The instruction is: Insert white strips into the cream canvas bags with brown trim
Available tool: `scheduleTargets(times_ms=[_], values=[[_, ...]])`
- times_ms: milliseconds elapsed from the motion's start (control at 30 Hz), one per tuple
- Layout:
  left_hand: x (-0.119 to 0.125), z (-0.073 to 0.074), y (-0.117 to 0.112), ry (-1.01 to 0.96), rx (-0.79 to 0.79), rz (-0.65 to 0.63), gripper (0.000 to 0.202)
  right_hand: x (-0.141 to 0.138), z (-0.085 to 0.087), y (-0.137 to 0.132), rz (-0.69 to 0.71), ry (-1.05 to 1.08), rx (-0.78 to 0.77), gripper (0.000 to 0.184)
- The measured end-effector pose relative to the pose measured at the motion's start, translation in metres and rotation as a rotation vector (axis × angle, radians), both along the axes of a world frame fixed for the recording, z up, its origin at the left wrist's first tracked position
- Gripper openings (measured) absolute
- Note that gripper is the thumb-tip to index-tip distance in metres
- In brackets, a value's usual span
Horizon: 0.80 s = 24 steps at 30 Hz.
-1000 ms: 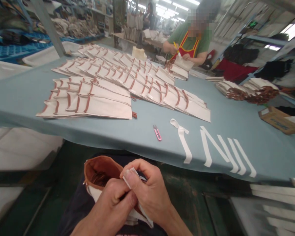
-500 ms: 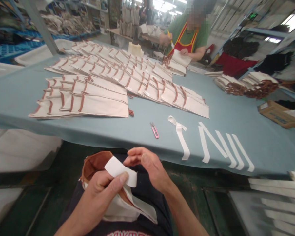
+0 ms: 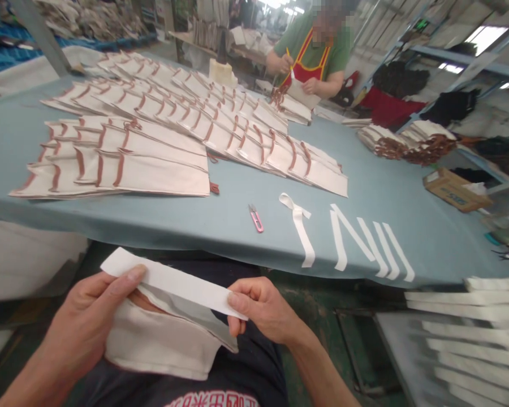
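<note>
The teal, cloth-covered surface (image 3: 173, 217) is largely taken up by overlapping rows of pale bags (image 3: 165, 172) trimmed in brown; pink snips (image 3: 257, 219) and loose strips (image 3: 303, 238) are laid near its front edge. At the far side, a yellow tool (image 3: 288, 52) is held by a co-worker (image 3: 341, 59). A cardboard box (image 3: 453, 189) is set to the right. On the dark lap (image 3: 254, 362), a soft canvas-like bag (image 3: 165, 339) is partly hidden; its contents cannot be seen. Above it, a flat white strip (image 3: 173, 281) is pinched by the fingers of the left hand (image 3: 89, 308) and, near its other end, the right hand (image 3: 267, 311).
</note>
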<state>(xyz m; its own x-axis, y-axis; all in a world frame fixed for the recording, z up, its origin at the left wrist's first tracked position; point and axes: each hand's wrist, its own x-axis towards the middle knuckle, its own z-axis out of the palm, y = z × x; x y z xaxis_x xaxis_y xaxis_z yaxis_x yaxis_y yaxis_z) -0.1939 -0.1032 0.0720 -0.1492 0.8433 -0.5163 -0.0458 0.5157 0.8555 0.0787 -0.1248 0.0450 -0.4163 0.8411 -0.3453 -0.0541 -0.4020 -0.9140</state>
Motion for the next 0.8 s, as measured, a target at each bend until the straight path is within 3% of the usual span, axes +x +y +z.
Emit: scheduleTargets(times_ms=[200,400,500,600,700,800], values=[[-0.016,-0.011,0.004,0.005,-0.08,0.048,0.042,0.006,0.003,-0.013,-0.063,-0.059,-0.064,0.052],[-0.022,-0.019,0.011,0.065,-0.129,0.074,0.07,0.009,0.015,-0.015,-0.106,-0.168,-0.031,0.037],[-0.023,-0.025,0.008,0.052,-0.129,0.131,0.061,0.013,0.019,-0.011,-0.18,-0.181,0.022,0.038],[-0.018,-0.024,0.008,0.078,-0.157,0.177,0.056,0.013,0.025,-0.007,-0.257,-0.078,0.118,0.045],[-0.01,-0.018,0.013,0.12,-0.089,0.205,0.073,0.006,0.03,-0.004,-0.396,0.094,0.314,0.049],[-0.007,-0.017,0.016,0.315,0.04,0.095,0.08,-0.005,0.033,-0.001,-0.476,0.258,0.395,0.05]])
